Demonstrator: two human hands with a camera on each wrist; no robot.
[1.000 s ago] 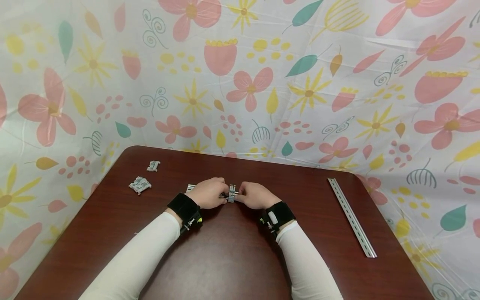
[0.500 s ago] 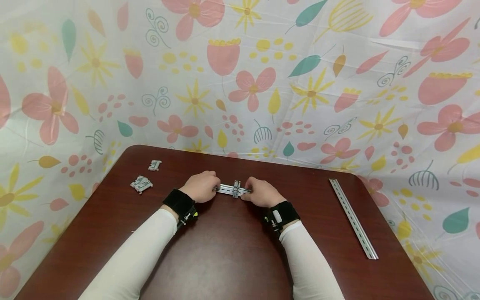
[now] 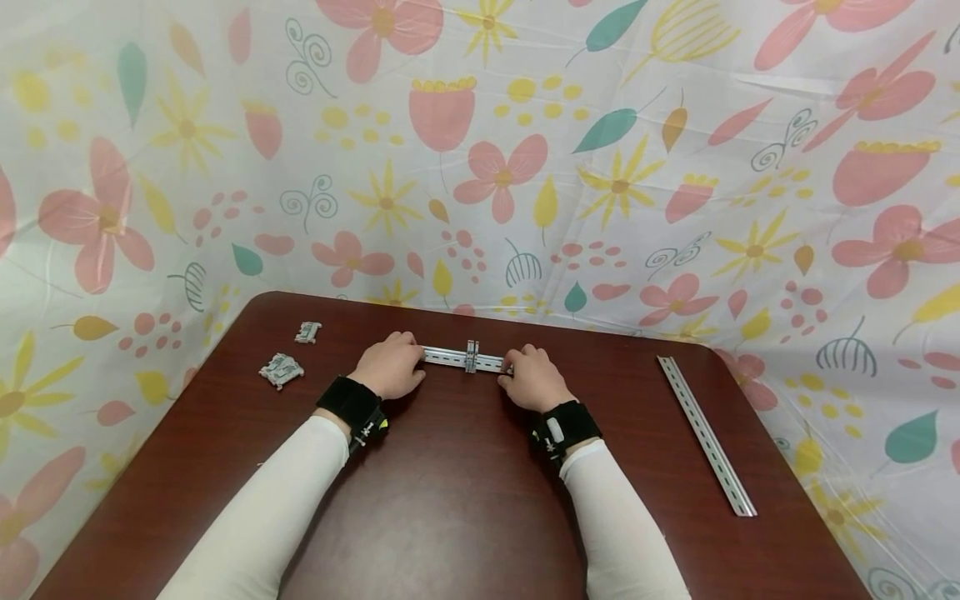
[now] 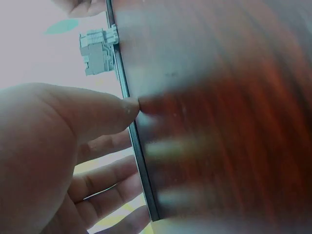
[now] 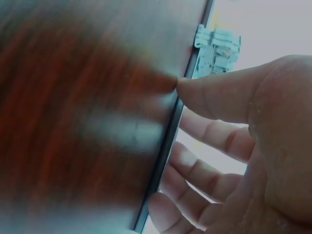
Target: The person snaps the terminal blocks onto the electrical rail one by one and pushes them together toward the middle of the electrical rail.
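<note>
A slotted metal DIN rail [image 3: 446, 357] lies crosswise near the back of the table. Grey terminal blocks [image 3: 471, 357] sit clipped on it, between the two hands. At the rail's left part, my left hand [image 3: 386, 367] pinches it, the thumb [image 4: 114, 113] on the near edge and the fingers beyond. My right hand [image 3: 536, 379] grips the right part in the same way, its thumb [image 5: 209, 95] against the near edge. Both rail ends are covered by the hands in the head view. From each wrist, the terminal blocks [image 4: 99, 51] appear past the thumb.
Toward the back left of the brown table [image 3: 450, 500] lie a small pile of terminal blocks [image 3: 281, 371] and a single block [image 3: 307, 332]. Another long slotted rail [image 3: 705, 433] rests along the right side. A flowered curtain [image 3: 495, 250] hangs behind the table.
The hands have moved apart from around the terminal blocks toward the rail's two ends. The rail with its blocks has shifted away, toward the table's back edge.
</note>
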